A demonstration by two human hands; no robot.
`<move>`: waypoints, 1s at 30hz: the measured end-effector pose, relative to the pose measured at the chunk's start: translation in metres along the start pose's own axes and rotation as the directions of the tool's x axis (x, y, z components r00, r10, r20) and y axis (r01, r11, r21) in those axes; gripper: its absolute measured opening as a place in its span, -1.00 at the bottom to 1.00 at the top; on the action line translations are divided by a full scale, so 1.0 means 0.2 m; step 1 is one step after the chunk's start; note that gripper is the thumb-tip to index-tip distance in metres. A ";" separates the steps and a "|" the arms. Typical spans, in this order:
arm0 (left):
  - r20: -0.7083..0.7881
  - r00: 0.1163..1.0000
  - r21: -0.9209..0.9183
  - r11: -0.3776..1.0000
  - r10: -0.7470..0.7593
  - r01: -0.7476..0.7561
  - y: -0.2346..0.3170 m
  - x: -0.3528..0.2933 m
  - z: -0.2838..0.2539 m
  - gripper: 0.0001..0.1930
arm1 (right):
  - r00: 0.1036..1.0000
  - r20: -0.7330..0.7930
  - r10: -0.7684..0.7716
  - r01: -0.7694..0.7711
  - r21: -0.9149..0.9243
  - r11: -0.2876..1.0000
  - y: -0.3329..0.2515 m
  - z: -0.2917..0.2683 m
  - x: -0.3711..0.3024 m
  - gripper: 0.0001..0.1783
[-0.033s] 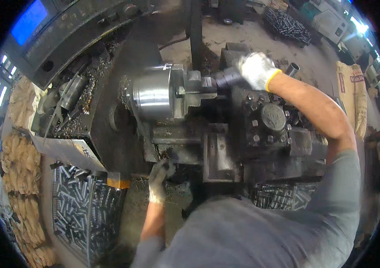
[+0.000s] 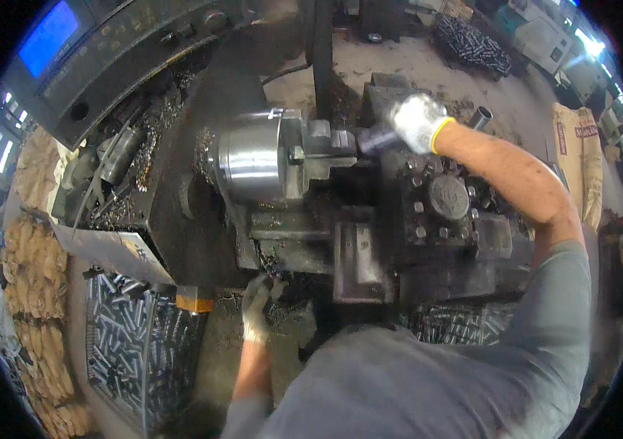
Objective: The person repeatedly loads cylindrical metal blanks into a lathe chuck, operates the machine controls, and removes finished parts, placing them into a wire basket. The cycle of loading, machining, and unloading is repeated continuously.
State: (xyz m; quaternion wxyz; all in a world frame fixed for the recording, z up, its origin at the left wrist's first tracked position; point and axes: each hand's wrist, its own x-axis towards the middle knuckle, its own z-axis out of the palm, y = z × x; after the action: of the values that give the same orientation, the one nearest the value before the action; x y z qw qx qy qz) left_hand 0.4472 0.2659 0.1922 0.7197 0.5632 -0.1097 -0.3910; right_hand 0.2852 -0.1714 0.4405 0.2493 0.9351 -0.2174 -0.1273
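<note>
My right hand (image 2: 419, 123), in a white glove with a yellow cuff, is closed around a short metal tube (image 2: 379, 140). Motion blurs the tube; its left end is close to the jaws (image 2: 329, 139) of a lathe chuck (image 2: 253, 156), with a small gap between them. Below the chuck, at the front of the lathe, my gloved left hand (image 2: 256, 307) is low by the dark machine bed. Its fingers are smeared and in shadow, so what they touch is unclear. Right of the chuck sits the bolted tool post (image 2: 448, 196), under my right forearm.
A second metal tube (image 2: 480, 117) stands upright behind my right wrist. Crates of metal pieces (image 2: 117, 329) are at lower left and below the lathe (image 2: 461, 324). A control panel with a blue screen (image 2: 48, 38) is at upper left. Metal chips (image 2: 152, 139) lie beside the headstock.
My right hand has shifted slightly down and to the right, and the tube in it is tilted differently. My left hand has dropped a little lower.
</note>
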 end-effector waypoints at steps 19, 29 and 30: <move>-0.457 0.873 -0.373 0.928 -0.169 -0.016 0.15 -0.08 -0.82 -0.64 | 0.992 0.025 -0.121 0.037 0.874 0.485 -0.16 0.44 0.32 -0.20; -0.553 0.413 0.810 0.584 0.723 0.061 0.23 -0.19 -0.61 -0.48 | 0.812 -0.176 0.556 -0.040 0.934 0.355 -0.21 -0.12 -0.62 -0.59; -0.334 0.355 0.918 0.387 0.873 -0.089 0.34 -0.16 -0.48 -0.48 | 0.799 -0.110 0.591 -0.006 0.982 0.191 -0.29 -0.14 -0.76 -0.64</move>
State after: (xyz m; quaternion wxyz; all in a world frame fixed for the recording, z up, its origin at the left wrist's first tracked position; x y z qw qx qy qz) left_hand 0.5129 0.3611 0.2284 0.4431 0.8451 -0.1149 0.2762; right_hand 0.1825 -0.0436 0.4541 -0.3019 0.8218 -0.3659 0.3157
